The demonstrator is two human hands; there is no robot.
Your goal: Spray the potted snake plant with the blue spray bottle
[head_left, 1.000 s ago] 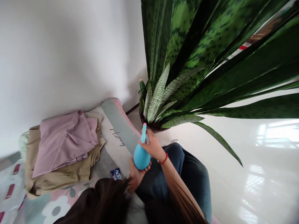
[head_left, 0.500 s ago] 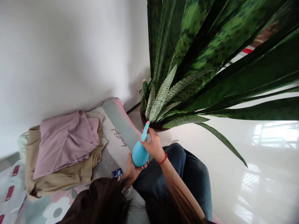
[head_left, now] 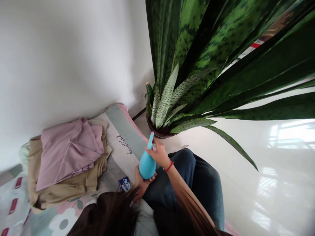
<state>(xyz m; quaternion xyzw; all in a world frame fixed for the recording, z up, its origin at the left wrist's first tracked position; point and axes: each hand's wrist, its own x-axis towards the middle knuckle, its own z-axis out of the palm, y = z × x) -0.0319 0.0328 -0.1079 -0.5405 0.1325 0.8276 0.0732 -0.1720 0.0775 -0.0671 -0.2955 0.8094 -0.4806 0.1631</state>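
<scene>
A light blue squeeze bottle (head_left: pixel 147 164) with a long narrow nozzle points up toward a potted snake plant. My left hand (head_left: pixel 141 184) cups the bottle's round base from below, fingers curled round it. My right hand (head_left: pixel 158 154), with a red cord at the wrist, grips the bottle's neck by the nozzle. The dark pot (head_left: pixel 157 131) stands on the floor just beyond the nozzle tip, and its long mottled green leaves (head_left: pixel 216 59) spread overhead to the right. I sit with my legs in dark jeans (head_left: pixel 197 180) under both hands.
A bed with a floral cover (head_left: pixel 123 134) lies on the left. Folded pink cloth (head_left: pixel 69 147) rests on tan cloth (head_left: pixel 61 190) there. A small blue packet (head_left: pixel 124 184) lies near my left hand. White wall behind, glossy white floor (head_left: pixel 270 164) to the right.
The bottle and both hands stayed almost in place, shifting slightly. The nozzle tilted a little to the right. The view swayed slightly.
</scene>
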